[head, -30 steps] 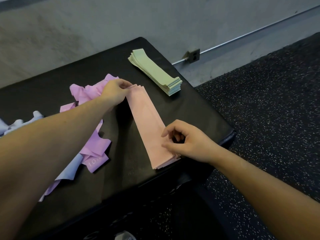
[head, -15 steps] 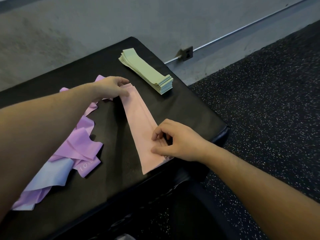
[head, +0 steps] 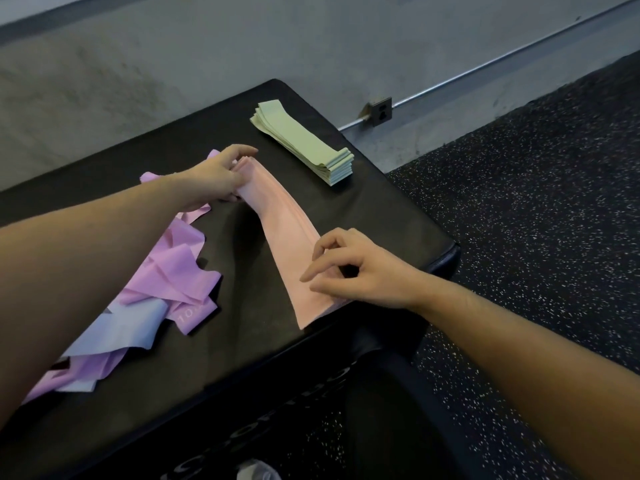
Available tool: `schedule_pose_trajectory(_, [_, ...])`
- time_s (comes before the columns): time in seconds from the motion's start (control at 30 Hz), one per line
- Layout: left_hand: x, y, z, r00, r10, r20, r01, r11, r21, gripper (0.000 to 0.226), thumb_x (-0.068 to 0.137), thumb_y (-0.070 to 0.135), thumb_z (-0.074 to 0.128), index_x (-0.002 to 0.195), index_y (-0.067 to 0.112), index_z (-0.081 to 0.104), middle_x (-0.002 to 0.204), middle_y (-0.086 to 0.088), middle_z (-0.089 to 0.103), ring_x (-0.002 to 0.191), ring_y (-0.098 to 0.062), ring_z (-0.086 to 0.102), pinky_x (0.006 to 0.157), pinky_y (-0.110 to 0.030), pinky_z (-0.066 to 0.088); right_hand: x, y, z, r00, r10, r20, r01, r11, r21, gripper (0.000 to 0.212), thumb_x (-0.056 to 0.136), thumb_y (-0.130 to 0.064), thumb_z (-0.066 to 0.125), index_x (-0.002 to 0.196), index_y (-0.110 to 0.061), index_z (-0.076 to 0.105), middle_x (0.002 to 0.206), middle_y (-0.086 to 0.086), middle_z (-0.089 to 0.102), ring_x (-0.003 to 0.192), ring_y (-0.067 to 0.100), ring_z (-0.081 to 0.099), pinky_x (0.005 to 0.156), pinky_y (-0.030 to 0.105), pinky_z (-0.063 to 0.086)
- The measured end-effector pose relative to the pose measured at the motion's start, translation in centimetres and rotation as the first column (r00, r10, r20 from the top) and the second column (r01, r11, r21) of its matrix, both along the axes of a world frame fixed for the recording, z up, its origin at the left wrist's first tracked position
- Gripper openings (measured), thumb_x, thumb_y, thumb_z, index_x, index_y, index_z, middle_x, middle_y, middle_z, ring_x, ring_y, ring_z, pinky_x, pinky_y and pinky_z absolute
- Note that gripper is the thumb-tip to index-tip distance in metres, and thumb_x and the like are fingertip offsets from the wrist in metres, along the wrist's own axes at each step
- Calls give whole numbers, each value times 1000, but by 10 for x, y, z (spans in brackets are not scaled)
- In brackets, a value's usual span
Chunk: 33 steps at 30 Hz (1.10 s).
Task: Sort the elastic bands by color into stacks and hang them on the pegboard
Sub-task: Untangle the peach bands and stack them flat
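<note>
A long stack of pink elastic bands (head: 287,230) lies across the black padded table (head: 242,348). My left hand (head: 218,174) grips its far end, which is lifted and squeezed narrow. My right hand (head: 360,268) rests on the near end by the table's front edge, with index fingertip and thumb touching the top band and the other fingers loosely curled. A neat stack of green bands (head: 304,143) sits at the far right corner. A loose heap of purple bands (head: 173,268) with a pale blue band (head: 121,330) lies on the left, partly under my left forearm.
The table's right and front edges drop to a dark speckled rubber floor (head: 536,220). A grey wall with a metal conduit and outlet box (head: 381,110) runs behind. No pegboard shows in this view.
My left hand has closed round the far end of the pink stack and raised it. My right hand's fingers have loosened from a pinch to a light touch. The view has shifted slightly.
</note>
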<state>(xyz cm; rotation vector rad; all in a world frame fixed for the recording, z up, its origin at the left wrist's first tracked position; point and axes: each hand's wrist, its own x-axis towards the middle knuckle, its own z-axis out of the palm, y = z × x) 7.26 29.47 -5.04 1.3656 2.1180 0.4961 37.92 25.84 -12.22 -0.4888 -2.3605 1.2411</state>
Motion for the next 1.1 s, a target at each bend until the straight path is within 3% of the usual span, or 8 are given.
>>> schedule_pose_trajectory(0.17, [-1,-7,-2,998,57,37,-57,998,-7,50,106,12,42,144,45,45,137,-7,43,71,-19,57,64,-29,52,6,-5,4,981,138,140,-176,932,315,20,86,-53,67,98,-42,79,111,-16,62,105,11,53,94,37,46])
schedule_pose_trajectory(0.3, [-3,-5,-7,992,74,100,-76,997,22,36,108,28,40,138,45,51,138,-6,47,103,-25,63,90,-40,56,6,-3,-4,999,37,28,-44,942,334,23,87,-48,68,98,-33,81,104,-15,67,93,10,55,86,19,45])
schedule_pose_trajectory(0.43, [1,6,-10,987,24,162,-29,999,27,34,107,37,43,140,40,51,144,-2,44,124,-26,53,100,-44,53,4,-2,-11,1000,26,1,-25,933,359,24,88,-47,66,95,-30,81,102,-12,66,91,11,57,86,24,47])
schedule_pose_trajectory(0.67, [5,22,-11,996,-58,64,59,998,-18,67,97,1,51,155,34,36,156,-1,37,135,-24,43,93,-37,51,0,-3,-10,996,-89,12,89,996,26,18,91,-40,70,95,-24,78,94,-15,70,90,5,62,90,30,48])
schedule_pose_trajectory(0.77, [4,19,-6,999,-33,-10,33,999,-2,62,98,5,56,154,26,39,150,-5,45,127,-25,51,92,-37,51,-11,-3,1,979,-155,133,176,972,-156,29,88,-39,76,112,-33,61,86,-7,68,78,5,62,82,27,53])
schedule_pose_trajectory(0.9, [-4,-3,11,998,-15,-61,21,995,97,43,96,11,65,136,25,54,128,-2,59,114,-21,61,89,-33,53,-27,-5,12,906,-293,305,331,940,-80,55,84,-44,77,120,-30,39,88,-7,64,81,12,65,79,35,56])
schedule_pose_trajectory(1.0, [-10,-35,24,998,-3,-61,15,983,185,37,95,14,68,127,26,54,117,2,63,106,-16,63,89,-33,53,-36,-11,18,846,-340,411,371,929,6,74,86,-43,74,140,-24,27,104,-2,59,94,20,64,85,37,53])
schedule_pose_trajectory(1.1, [-16,-76,32,999,21,-35,-10,956,292,30,95,9,66,120,23,54,103,4,62,85,-8,60,67,-20,46,-42,-11,23,765,-398,506,404,909,103,87,82,-52,75,150,-20,32,137,6,47,125,27,50,101,37,43])
